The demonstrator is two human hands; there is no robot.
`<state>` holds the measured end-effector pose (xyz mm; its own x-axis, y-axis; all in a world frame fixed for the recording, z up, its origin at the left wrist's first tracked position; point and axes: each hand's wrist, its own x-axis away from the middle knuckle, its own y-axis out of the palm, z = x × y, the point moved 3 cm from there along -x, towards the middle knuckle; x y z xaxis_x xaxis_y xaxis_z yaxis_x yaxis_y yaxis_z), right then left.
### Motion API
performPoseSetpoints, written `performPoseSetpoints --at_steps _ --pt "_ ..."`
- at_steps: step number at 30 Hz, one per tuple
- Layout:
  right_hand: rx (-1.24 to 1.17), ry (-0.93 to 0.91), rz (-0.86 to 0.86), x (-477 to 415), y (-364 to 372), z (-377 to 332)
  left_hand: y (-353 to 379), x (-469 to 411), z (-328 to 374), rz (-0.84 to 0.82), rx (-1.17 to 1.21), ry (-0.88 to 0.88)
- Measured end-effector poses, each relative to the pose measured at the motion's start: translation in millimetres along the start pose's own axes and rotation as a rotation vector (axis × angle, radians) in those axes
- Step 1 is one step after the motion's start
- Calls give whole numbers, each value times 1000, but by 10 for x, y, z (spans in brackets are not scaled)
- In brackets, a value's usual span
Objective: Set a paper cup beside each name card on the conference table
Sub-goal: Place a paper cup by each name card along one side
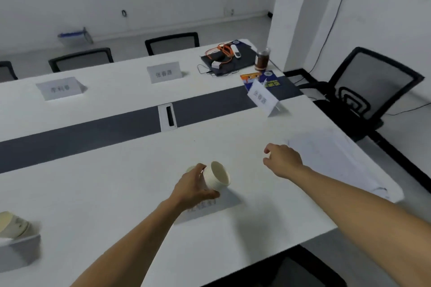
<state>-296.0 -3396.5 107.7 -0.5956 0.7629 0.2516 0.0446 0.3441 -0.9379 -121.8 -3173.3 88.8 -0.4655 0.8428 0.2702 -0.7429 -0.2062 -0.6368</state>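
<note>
**Q:** L hand (pixel 197 185), pose?
**A:** Forearm enters from the bottom edge and runs up to centre. Fingers and thumb are wrapped round the side of the paper cup stack (pixel 217 176). Stack is tilted, mouth toward the R hand. Rims are nested; qty of cups in the stack cannot be read.

**Q:** R hand (pixel 282 159)?
**A:** Arm enters from the lower right corner. Hand is palm down over the tabletop (pixel 116 182), fingers loosely curled, holding nothing. It is near the stack but apart from it.

**Q:** Name cards, qty?
**A:** 5 in view.
- Near name card (pixel 210 208): under the L wrist, text blurred.
- End name card (pixel 263 98): beyond the R hand.
- Far name card (pixel 164 72): beyond the L hand, across the dark centre strip.
- Far-left name card (pixel 59 88): same row, further left.
- Edge name card (pixel 18 249): well left of the L forearm, at the frame edge.

**Q:** Cups set down?
**A:** 1. Single paper cup (pixel 14 226), just beside the edge name card; blurred.

**Q:** Misc.?
**A:** Papers (pixel 338 158) lie just right of the R hand.
</note>
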Motion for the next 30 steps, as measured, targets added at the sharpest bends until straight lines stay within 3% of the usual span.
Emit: performPoseSetpoints --at_steps 8,18,30 --pt "130 33 115 530 -683 1835 1004 -446 1519 -57 -142 147" --pt "144 132 206 1176 -1235 3941 2585 -680 3072 -144 -123 226" --pt "137 130 181 126 -1667 5201 3342 -2072 4008 -156 -135 219"
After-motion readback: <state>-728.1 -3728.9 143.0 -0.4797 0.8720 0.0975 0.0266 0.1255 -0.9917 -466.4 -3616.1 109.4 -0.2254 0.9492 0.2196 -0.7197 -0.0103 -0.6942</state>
